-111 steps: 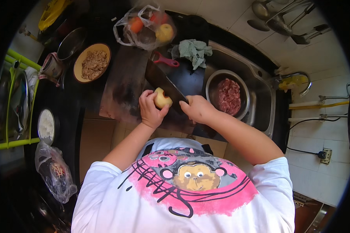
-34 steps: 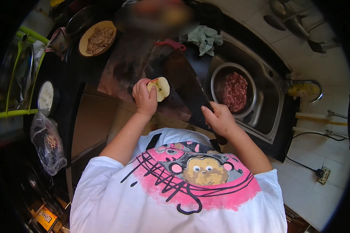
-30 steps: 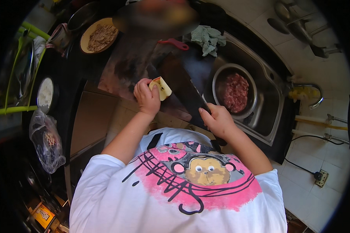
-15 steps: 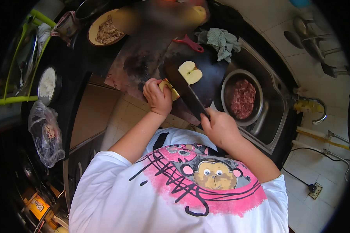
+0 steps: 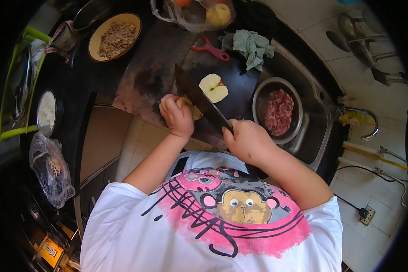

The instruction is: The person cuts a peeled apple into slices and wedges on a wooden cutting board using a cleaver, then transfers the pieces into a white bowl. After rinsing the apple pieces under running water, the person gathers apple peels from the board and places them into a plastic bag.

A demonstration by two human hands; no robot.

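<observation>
My left hand (image 5: 177, 117) is closed around a cut piece of apple (image 5: 190, 108) near the front edge of the dark cutting board (image 5: 145, 68). In my right hand (image 5: 249, 141) is the handle of a broad kitchen knife (image 5: 203, 97). The blade slants away to the left, close beside the held piece and partly over it; whether it touches the flesh I cannot tell. Just right of the blade lies an apple half (image 5: 214, 88), its pale cut face up. A red-handled peeler (image 5: 215, 50) rests farther back on the board.
Right of the board, a metal bowl of raw meat (image 5: 279, 112) stands in the sink (image 5: 319, 122). Behind are a green cloth (image 5: 253, 47) and a plastic bag with fruit (image 5: 199, 16). At left are a bowl of minced food (image 5: 115, 37), a white-filled bowl (image 5: 49, 111) and another plastic bag (image 5: 52, 170).
The knife has moved left and away from me, toward the held apple piece. The apple half on the board looks slightly turned. The whole view has shifted a little.
</observation>
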